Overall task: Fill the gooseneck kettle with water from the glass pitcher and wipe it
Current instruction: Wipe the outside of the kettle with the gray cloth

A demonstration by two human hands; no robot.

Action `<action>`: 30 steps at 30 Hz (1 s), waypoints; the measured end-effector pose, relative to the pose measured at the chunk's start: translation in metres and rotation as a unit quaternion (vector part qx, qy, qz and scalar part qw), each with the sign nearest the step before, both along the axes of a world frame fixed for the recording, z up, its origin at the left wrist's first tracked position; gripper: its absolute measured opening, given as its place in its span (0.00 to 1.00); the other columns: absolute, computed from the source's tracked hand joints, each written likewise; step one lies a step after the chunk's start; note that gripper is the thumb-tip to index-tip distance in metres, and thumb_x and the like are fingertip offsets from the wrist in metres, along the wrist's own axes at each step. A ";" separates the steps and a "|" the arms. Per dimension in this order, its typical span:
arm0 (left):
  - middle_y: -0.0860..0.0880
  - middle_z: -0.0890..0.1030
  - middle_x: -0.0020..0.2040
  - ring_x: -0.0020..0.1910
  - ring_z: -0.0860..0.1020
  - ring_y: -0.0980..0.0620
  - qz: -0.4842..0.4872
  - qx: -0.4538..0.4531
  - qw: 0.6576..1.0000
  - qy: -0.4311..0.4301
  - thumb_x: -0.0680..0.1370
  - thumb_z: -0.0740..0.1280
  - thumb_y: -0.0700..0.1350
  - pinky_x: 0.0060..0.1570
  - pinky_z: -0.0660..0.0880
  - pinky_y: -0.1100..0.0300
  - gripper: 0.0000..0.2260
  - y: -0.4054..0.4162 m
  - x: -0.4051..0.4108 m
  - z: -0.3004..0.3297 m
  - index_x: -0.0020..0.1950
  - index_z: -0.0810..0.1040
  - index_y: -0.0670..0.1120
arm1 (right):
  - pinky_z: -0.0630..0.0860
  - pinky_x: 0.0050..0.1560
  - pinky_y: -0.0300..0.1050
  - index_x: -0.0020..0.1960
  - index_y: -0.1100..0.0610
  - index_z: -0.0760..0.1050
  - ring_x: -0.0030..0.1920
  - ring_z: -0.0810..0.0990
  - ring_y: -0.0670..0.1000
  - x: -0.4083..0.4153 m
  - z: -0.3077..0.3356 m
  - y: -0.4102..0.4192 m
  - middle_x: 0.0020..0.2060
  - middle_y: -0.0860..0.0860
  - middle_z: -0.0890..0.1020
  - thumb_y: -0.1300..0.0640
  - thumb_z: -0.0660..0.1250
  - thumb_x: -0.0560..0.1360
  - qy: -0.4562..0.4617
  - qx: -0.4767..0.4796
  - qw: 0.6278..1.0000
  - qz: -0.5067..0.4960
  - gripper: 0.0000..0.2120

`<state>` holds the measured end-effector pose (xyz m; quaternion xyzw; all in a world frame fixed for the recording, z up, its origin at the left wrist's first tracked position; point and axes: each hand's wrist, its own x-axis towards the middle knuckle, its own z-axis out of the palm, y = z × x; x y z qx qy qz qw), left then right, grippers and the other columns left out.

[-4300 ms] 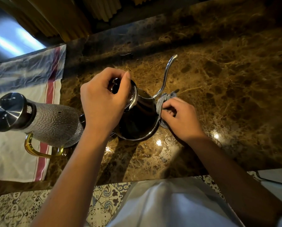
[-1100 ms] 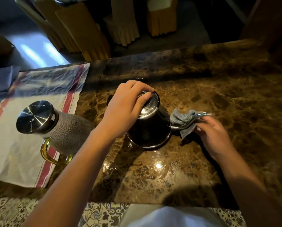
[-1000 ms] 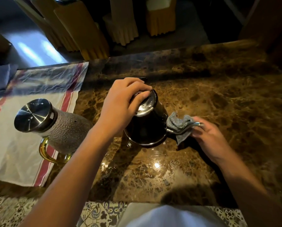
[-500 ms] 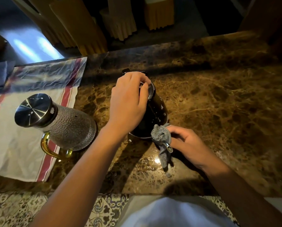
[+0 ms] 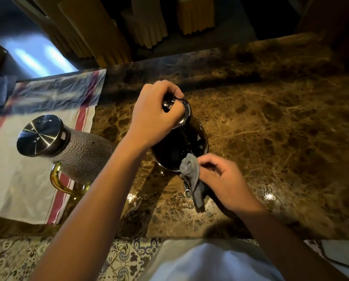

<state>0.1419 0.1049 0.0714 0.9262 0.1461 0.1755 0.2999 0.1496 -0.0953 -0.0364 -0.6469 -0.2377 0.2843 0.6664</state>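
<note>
A dark, shiny gooseneck kettle (image 5: 181, 145) stands on the brown marble counter (image 5: 270, 128), its thin spout turned toward me. My left hand (image 5: 155, 116) grips the kettle's lid from above. My right hand (image 5: 224, 181) pinches a small grey cloth (image 5: 191, 177) wrapped around the spout, whose metal tip shows just below the cloth. The textured glass pitcher (image 5: 82, 155), with a steel lid and a gold handle, stands at the left on the striped towel.
A white towel with red stripes (image 5: 27, 179) covers the counter's left part. The counter's near edge runs just below my arms, with patterned floor tiles (image 5: 125, 258) beneath. Yellow chairs (image 5: 100, 37) stand beyond the far edge.
The kettle has been turned so that the spout swung from the right round toward me. My right hand followed it with the cloth. My left hand stayed on the lid.
</note>
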 end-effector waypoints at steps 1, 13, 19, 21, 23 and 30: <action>0.58 0.78 0.52 0.57 0.72 0.55 -0.003 -0.002 1.000 -0.005 0.79 0.67 0.48 0.53 0.66 0.70 0.08 0.001 0.000 -0.001 0.57 0.79 0.50 | 0.81 0.47 0.45 0.51 0.56 0.84 0.47 0.85 0.48 0.002 0.009 -0.001 0.47 0.52 0.86 0.63 0.70 0.79 -0.047 -0.010 0.999 -0.025 0.05; 0.57 0.79 0.55 0.58 0.74 0.55 -0.006 -0.039 0.999 -0.032 0.82 0.64 0.49 0.59 0.71 0.58 0.07 0.003 -0.001 -0.008 0.58 0.79 0.51 | 0.77 0.54 0.41 0.57 0.63 0.82 0.53 0.79 0.48 0.009 0.046 0.043 0.52 0.54 0.80 0.66 0.73 0.76 -0.353 0.002 0.924 -0.145 0.10; 0.64 0.76 0.51 0.54 0.72 0.67 0.000 -0.044 0.998 -0.046 0.82 0.64 0.49 0.56 0.68 0.66 0.05 0.002 0.000 -0.011 0.56 0.78 0.52 | 0.77 0.43 0.48 0.53 0.62 0.82 0.45 0.79 0.50 0.004 0.012 0.042 0.48 0.54 0.79 0.67 0.72 0.74 -0.365 -0.032 0.918 -0.155 0.08; 0.60 0.78 0.53 0.54 0.72 0.67 0.003 -0.046 0.998 -0.048 0.82 0.64 0.49 0.56 0.68 0.67 0.05 0.002 0.001 -0.012 0.56 0.78 0.53 | 0.77 0.41 0.50 0.52 0.62 0.83 0.43 0.79 0.50 0.003 -0.001 0.038 0.48 0.54 0.79 0.66 0.73 0.75 -0.369 -0.047 0.916 -0.150 0.07; 0.58 0.79 0.55 0.55 0.72 0.64 0.008 -0.048 0.998 -0.047 0.82 0.64 0.49 0.56 0.68 0.66 0.04 0.003 0.001 -0.012 0.56 0.77 0.54 | 0.78 0.41 0.52 0.53 0.61 0.84 0.43 0.80 0.52 0.002 -0.013 0.031 0.47 0.54 0.80 0.65 0.74 0.75 -0.387 -0.063 0.909 -0.141 0.07; 0.57 0.80 0.56 0.59 0.74 0.56 0.014 -0.060 0.997 -0.043 0.81 0.65 0.49 0.58 0.70 0.59 0.05 0.002 0.000 -0.012 0.56 0.78 0.54 | 0.80 0.41 0.54 0.55 0.60 0.84 0.45 0.81 0.55 -0.005 -0.036 0.013 0.48 0.55 0.80 0.65 0.73 0.76 -0.405 -0.116 0.900 -0.114 0.08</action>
